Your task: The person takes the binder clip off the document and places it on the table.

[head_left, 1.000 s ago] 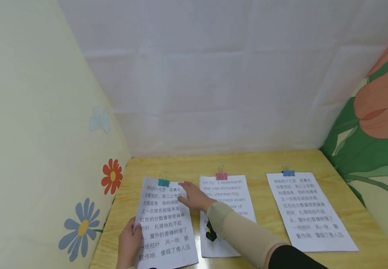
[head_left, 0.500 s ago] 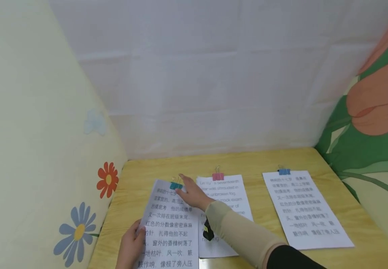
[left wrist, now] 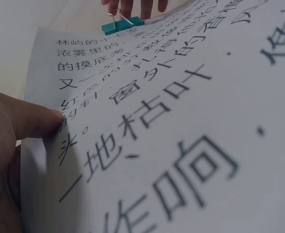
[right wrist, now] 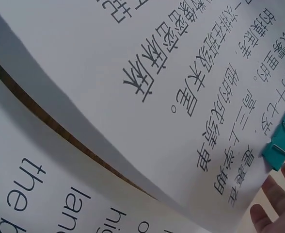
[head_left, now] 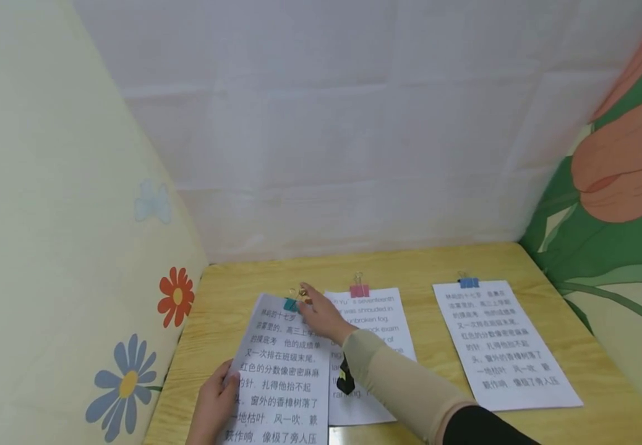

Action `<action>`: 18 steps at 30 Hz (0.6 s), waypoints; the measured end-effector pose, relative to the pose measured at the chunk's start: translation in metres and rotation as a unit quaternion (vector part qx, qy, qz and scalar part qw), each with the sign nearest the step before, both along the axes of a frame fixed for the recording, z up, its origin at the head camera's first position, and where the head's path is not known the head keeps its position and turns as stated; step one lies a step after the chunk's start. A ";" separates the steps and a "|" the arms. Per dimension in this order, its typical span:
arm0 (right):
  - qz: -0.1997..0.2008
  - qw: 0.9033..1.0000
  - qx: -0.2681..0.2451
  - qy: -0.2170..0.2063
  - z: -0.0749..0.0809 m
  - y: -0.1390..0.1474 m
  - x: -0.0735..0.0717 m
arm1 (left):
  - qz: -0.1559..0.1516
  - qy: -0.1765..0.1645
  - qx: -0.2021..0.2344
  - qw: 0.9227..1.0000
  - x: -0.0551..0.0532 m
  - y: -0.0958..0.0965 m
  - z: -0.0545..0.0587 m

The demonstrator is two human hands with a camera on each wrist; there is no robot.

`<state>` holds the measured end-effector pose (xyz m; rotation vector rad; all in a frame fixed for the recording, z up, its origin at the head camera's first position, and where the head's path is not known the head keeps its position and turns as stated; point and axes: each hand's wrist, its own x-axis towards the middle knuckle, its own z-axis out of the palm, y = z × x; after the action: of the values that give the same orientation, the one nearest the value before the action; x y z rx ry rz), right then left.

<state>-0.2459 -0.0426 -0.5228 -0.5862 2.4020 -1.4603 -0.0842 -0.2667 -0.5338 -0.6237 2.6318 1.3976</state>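
In the head view my left hand (head_left: 213, 398) grips the left edge of a stack of white printed sheets (head_left: 279, 383); its thumb lies on top in the left wrist view. The sheets bend and their right side stands off the table in the right wrist view. A teal binder clip (left wrist: 122, 25) sits on the top edge of the stack. At that clip my right hand (head_left: 321, 312) has its thumb and a finger around the clip's right end and wire handle. Other right fingers (right wrist: 276, 194) hang beside the clip, below the page edge.
A middle stack with English text (head_left: 373, 352) and a pink clip (head_left: 359, 290) lies partly under my right arm. A third stack (head_left: 501, 346) with a blue clip (head_left: 469, 282) lies to the right on the wood-patterned table (head_left: 265, 275). A white sheet hangs behind.
The left stack has shifted right and come up toward the right hand. The right fingers have moved from the page's top right corner onto the teal clip. The other stacks stay put.
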 end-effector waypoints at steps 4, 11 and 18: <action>-0.011 1.000 -0.023 -0.004 0.003 0.001 0.000 | -0.002 -0.001 0.002 1.000 0.003 -0.002 0.002; -0.021 0.997 -0.071 0.022 0.003 0.004 -0.004 | -0.005 0.006 0.003 1.000 0.005 -0.004 0.004; -0.013 0.994 -0.105 -0.011 0.008 0.011 -0.005 | -0.003 0.009 0.017 1.000 0.006 -0.005 0.003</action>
<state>-0.2514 -0.0313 -0.5144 -0.5821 2.2627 -1.7361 -0.0779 -0.2721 -0.5307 -0.6012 2.6148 1.4489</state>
